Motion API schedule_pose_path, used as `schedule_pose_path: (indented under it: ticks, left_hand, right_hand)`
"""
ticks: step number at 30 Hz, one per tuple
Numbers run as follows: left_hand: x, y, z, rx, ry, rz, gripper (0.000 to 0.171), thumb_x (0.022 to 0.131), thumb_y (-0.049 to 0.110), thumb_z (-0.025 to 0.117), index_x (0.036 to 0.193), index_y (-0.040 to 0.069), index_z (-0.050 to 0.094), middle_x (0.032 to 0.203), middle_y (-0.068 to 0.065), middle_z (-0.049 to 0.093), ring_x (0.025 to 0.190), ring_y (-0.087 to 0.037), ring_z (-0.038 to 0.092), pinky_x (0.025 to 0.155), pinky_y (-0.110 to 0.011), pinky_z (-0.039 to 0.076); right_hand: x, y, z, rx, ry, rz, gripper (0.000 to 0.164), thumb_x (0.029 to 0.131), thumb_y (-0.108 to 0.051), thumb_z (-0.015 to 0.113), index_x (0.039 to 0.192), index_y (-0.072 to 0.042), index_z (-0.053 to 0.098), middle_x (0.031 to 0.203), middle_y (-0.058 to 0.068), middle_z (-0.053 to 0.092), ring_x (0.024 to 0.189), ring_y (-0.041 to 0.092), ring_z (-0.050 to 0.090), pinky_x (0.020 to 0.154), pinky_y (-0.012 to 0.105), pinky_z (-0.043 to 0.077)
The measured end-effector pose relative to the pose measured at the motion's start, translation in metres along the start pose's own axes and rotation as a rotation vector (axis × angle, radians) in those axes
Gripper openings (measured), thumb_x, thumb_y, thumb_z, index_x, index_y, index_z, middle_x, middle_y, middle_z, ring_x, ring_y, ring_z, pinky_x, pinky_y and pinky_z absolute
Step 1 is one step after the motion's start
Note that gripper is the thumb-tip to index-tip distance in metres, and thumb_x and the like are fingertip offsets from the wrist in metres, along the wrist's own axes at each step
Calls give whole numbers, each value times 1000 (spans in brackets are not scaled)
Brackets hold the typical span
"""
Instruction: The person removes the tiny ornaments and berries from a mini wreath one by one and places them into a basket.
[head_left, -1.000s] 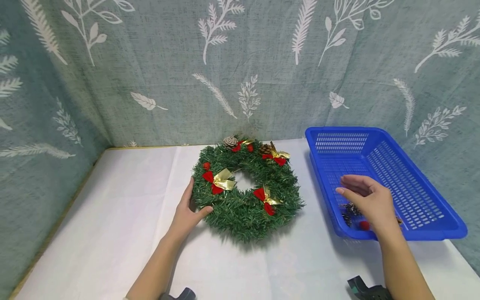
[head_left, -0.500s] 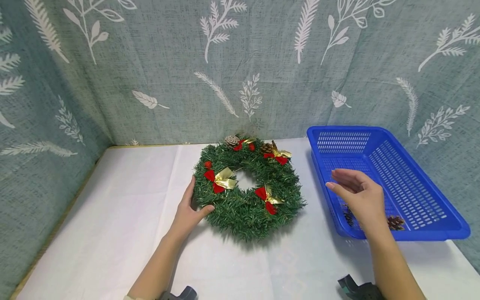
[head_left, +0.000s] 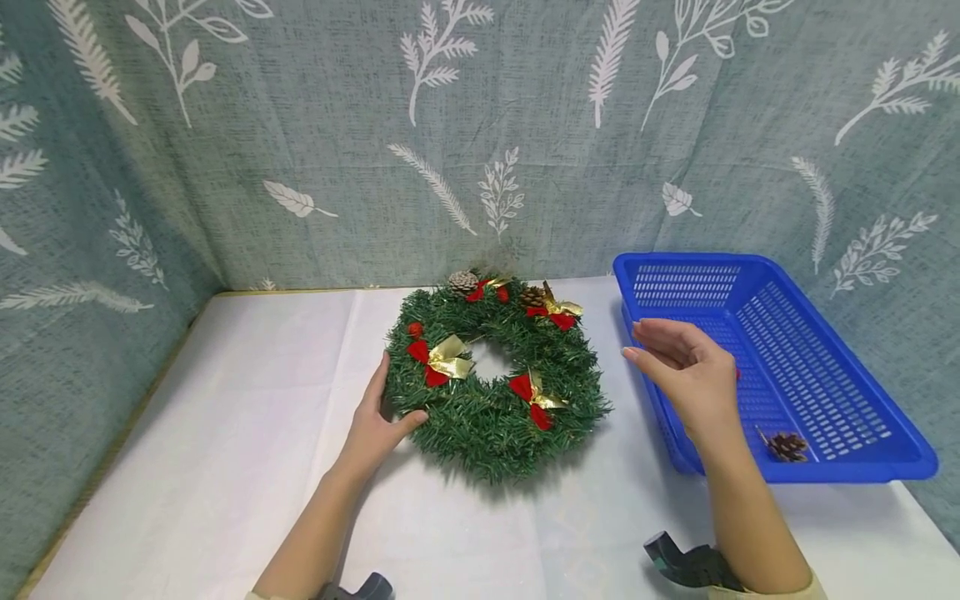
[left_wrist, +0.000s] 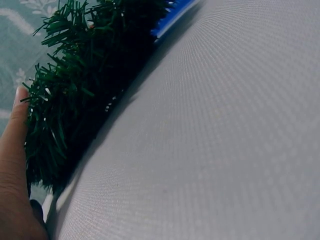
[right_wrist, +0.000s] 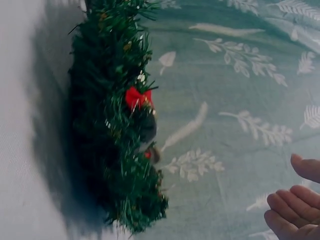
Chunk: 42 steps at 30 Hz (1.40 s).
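Observation:
A green wreath (head_left: 491, 442) with red and gold bows, pinecones and small red balls lies on the white table. My left hand (head_left: 378, 429) holds its lower left edge, thumb on the front and fingers along the outer side; in the left wrist view, a finger lies against the needles. My right hand (head_left: 690, 375) hovers over the near left rim of the blue basket (head_left: 862, 392). Its thumb and bent fingers stand apart, and in the right wrist view nothing shows between them. A brown pinecone (head_left: 786, 447) lies in the basket, with a bit of red showing behind my right hand.
A grey-green curtain (head_left: 337, 242) with white leaf prints hangs behind the table and along the left side. White cloth (head_left: 255, 433) stretches left of the wreath. A dark wrist mount (head_left: 690, 562) sits on my right forearm.
My right hand has moved left and slightly up from inside the basket to its left rim, uncovering the pinecone. My left hand and the wreath have stayed in place.

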<state>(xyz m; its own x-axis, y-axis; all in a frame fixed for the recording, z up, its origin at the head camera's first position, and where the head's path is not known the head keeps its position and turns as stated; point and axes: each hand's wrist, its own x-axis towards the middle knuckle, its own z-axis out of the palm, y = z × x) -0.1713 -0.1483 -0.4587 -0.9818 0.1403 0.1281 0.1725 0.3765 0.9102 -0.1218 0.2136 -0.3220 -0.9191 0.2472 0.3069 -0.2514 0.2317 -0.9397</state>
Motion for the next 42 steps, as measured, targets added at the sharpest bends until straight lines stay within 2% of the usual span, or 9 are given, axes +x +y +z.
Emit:
schedule_pose_path:
  ticks: [3,8,15,21,25,31,36,42]
  left_hand:
    - [0,0,0,5,-2,-1,102,80,39,74,152,35,2,160,-4,4,146,-31,4,114,-56,14]
    - [-1,1,-1,11,0,-9,103,80,38,75,152,33,2,160,-5,4,146,-32,4,114,-56,14]
    - [1,4,-2,-1,-10,-19,104,81,31,76,153,29,1,160,-6,3,146,-31,3,115,-54,14]
    - [2,1,-1,2,-19,-35,106,80,30,76,153,28,0,160,-7,2,146,-31,2,116,-53,13]
    - [0,1,-2,-1,-16,-35,106,80,32,76,153,29,-1,160,-6,2,146,-31,3,115,-54,14]
    - [-1,4,-2,1,-11,-25,107,79,35,76,153,30,-1,160,-7,2,145,-33,3,115,-55,15]
    - [-1,3,-1,3,-9,-16,105,81,33,76,153,30,0,160,-7,3,145,-33,4,115,-55,15]
    - [-1,2,0,7,-9,-15,105,80,34,76,153,31,0,159,-7,4,145,-34,4,114,-56,15]
  right_hand:
    - [3,-3,6,19,0,-7,38,77,-3,77,111,4,65,97,-11,70,94,5,66,80,15,52]
    - [7,-11,15,-35,6,-23,38,77,-6,78,112,2,65,100,-6,71,96,4,66,81,15,52]
    - [16,-17,27,47,30,-28,38,75,-1,79,110,4,65,99,-2,71,94,8,67,82,18,53]
    - [26,-18,38,67,46,-19,37,77,-2,78,111,3,65,101,1,71,94,9,67,83,19,53]
    - [33,-15,49,93,23,-30,36,78,-1,76,112,4,64,106,8,70,96,10,66,84,20,53]
    - [47,-12,67,101,-17,-80,37,81,-4,74,115,3,63,110,10,67,103,15,63,90,23,51]
    - [58,-9,79,75,-45,-53,41,82,-9,74,119,1,61,119,18,63,110,18,60,96,25,48]
    - [71,-4,92,29,-79,-25,44,83,-15,75,122,-2,60,122,15,62,115,20,58,100,27,44]
